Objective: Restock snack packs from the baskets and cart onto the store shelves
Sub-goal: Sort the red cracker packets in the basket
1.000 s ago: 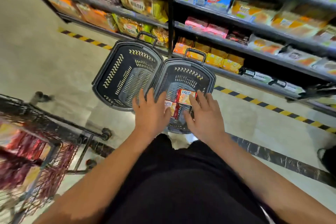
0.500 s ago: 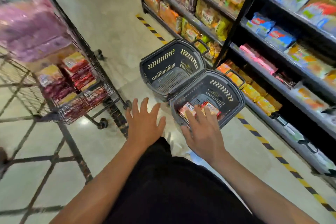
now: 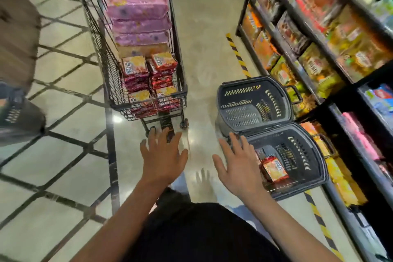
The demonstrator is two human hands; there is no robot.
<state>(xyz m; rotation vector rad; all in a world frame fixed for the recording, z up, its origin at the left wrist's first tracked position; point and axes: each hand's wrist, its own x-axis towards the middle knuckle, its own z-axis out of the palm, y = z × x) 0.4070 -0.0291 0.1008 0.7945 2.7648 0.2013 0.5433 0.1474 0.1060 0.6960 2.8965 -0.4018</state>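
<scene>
My left hand (image 3: 162, 156) has its fingers spread wide and holds nothing; it hangs palm down over the bare floor (image 3: 63, 176), just short of the cart (image 3: 180, 91). My right hand (image 3: 239, 168) is splayed the same way, also empty, with its fingertips over the near rim of the near basket (image 3: 314, 178) but gripping nothing that I can see.

Just beside that hand, inside the near basket, lies a red-and-orange pack (image 3: 274, 169). It lies flat, face up, its long axis running from the basket's near corner toward the far wall, tilted a little to the left in my view. Whether more packs sit under my hand I cannot tell.

The far basket (image 3: 251, 102) touches the near one at the rim and looks empty down to its slotted floor.

The cart stands well to the left of the baskets and is loaded: red packs (image 3: 148, 76) stacked flat in two columns at the near end, long pink packs (image 3: 138, 17) piled behind them, their long axes lying across the cart.

The shelves (image 3: 314, 53) on the right are largely filled, though motion blur hides gaps.

I judge the restock far from finished: one basket is cleared, the other nearly so, and most of the cart's load is left to shelve.
</scene>
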